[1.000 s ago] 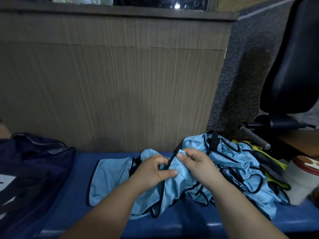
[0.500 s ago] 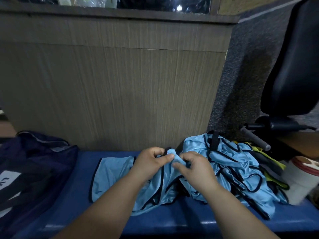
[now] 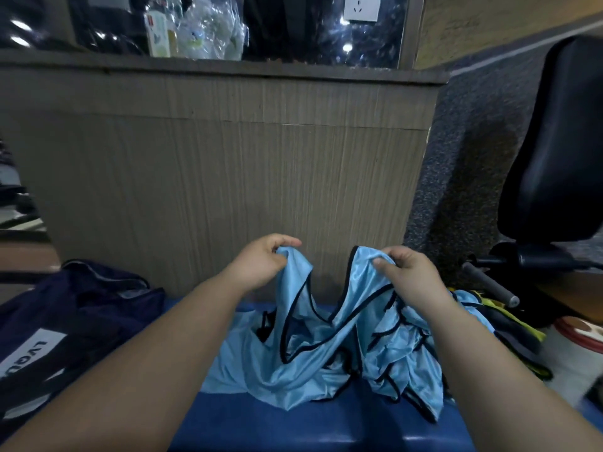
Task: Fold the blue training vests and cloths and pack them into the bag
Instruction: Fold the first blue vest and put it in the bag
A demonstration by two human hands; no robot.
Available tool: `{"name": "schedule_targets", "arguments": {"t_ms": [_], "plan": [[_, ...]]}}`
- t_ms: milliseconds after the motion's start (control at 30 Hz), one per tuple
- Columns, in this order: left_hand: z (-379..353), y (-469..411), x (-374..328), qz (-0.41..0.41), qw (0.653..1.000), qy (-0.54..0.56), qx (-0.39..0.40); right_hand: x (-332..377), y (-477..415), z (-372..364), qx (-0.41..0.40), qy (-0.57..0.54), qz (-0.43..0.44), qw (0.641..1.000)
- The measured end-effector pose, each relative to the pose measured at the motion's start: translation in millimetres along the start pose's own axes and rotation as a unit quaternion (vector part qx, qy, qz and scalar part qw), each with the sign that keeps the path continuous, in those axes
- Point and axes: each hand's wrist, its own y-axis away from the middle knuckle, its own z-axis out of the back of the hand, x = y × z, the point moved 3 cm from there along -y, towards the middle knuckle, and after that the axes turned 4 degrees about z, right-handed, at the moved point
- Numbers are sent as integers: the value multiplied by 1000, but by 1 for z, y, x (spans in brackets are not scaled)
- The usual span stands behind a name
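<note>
On the blue padded bench (image 3: 293,425) the thin light-blue satin vest with black trim (image 3: 293,285) hangs limp. I judge it near weightless and slippery. My left hand (image 3: 261,262) and right hand (image 3: 408,272) each pinch a shoulder strap, and the bound trim looks like the surest hold. The dark navy fabric bag (image 3: 81,305) sits to the left.

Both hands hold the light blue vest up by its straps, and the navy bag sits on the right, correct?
No. The head view shows the navy bag on the left. The left hand and right hand do hold the vest up.
</note>
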Motion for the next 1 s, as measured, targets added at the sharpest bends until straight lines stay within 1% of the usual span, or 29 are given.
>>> {"name": "schedule_targets", "arguments": {"t_ms": [133,300,400,467,567,700,800,1000], "plan": [[11,-2,-15,-19,999,-39,-16,22,-12,2,7,-2,13,1000],[27,-1,-36,-33,990,-119,-70,59,-20,4,5,15,48,999],[46,1,-47,-40,972,-200,-114,79,-27,11,0,32,68,997],[62,4,-57,-43,956,-247,-151,93,-30,18,-3,65,88,994],[87,12,-75,-49,932,-291,-209,117,-37,32,-20,112,109,987],[126,22,-106,-61,903,-310,-290,156,-45,56,-57,169,143,974],[158,29,-131,-73,886,-304,-343,185,-48,75,-87,187,160,965],[205,51,-170,-86,861,-249,-435,230,-43,110,-139,178,170,959]]}}
